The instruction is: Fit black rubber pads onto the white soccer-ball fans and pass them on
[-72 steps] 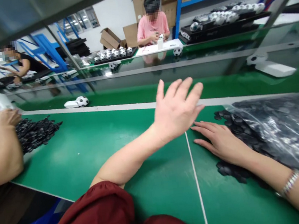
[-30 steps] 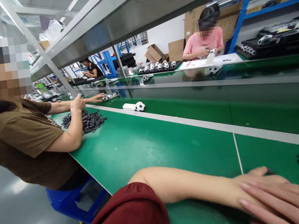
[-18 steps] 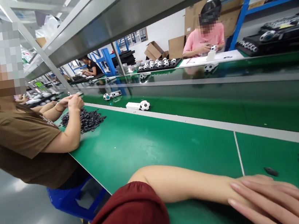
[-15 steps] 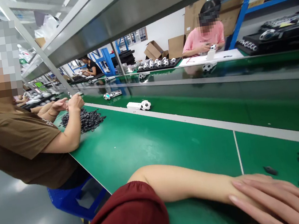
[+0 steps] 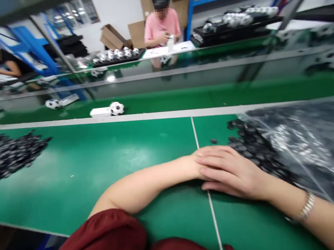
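Observation:
My left forearm rests along the green tabletop (image 5: 120, 147). At its end, my left hand (image 5: 195, 165) lies mostly beneath my right hand (image 5: 236, 173), so its fingers are hidden. The right hand's fingers are stretched out flat across the back of the left hand and wrist. Nothing held shows in the right hand. Just beyond both hands lies a pile of small black pieces (image 5: 254, 146), with one loose black piece (image 5: 214, 141) apart from it. A large clear plastic bag (image 5: 320, 141) of dark pieces sits beside my right forearm.
Another heap of black pieces (image 5: 8, 156) lies at the left. Past the pale rail, a white stick-like item with a football-patterned ball (image 5: 117, 108) rests on the green belt (image 5: 163, 98). A person in pink (image 5: 162, 27) works opposite, near a tray of similar balls (image 5: 117, 55).
The view has swung right and away from the co-worker in brown. My right forearm, its bracelet and the plastic bag now show. My right hand stays on the left one.

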`<state>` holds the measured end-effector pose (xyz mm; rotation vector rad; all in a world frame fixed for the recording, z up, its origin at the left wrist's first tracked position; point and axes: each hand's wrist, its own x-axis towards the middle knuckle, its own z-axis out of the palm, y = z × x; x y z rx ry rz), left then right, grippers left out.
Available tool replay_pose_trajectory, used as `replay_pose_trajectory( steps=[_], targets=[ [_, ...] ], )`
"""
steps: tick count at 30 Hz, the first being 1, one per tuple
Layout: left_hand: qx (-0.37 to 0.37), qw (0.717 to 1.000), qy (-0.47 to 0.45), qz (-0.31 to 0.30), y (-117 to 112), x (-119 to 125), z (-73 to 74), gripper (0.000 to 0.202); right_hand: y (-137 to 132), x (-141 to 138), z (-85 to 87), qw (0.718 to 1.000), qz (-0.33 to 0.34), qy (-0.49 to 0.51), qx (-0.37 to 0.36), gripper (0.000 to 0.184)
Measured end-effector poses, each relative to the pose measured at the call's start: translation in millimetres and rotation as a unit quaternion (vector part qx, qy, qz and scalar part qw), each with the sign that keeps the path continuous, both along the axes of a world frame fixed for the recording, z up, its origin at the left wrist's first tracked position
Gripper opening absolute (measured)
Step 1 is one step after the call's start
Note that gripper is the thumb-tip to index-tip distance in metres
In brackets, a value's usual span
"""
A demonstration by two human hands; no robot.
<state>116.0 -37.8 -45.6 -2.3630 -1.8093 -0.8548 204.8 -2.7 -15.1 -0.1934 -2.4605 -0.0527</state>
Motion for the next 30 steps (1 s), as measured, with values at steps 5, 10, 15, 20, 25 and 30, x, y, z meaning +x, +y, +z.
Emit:
replay_pose_trajectory(
  steps=[5,10,15,20,25,30],
  targets=[
    [-0.085,0.996,0.003,0.007,12,13,-15.6,0.041,3,1,-3.8,0.999,-0.003,0.02,-0.037,0.037],
    [-0.063,0.996,-0.058,-0.026,11,1,-34.5,0.039,5,1,-3.2,0.999,-0.015,0.021,-0.037,0.045],
    [-0.09,0.985,-0.141,0.04,-5,-1,-53.1,0.047,3,1,-0.9,0.999,-0.022,-0.016,-0.028,0.039],
    [-0.082,0.97,-0.19,0.127,-7,14,-56.0,0.045,2,-1,0.1,0.999,-0.027,-0.007,-0.021,0.036],
    [-0.125,0.983,-0.075,0.107,9,21,-44.7,0.035,2,-1,-2.1,1.0,-0.025,0.004,-0.016,0.036],
    [-0.133,0.991,0.025,0.004,18,8,-31.1,0.033,2,0,-4.0,0.999,-0.026,0.007,-0.019,0.038]
  ],
)
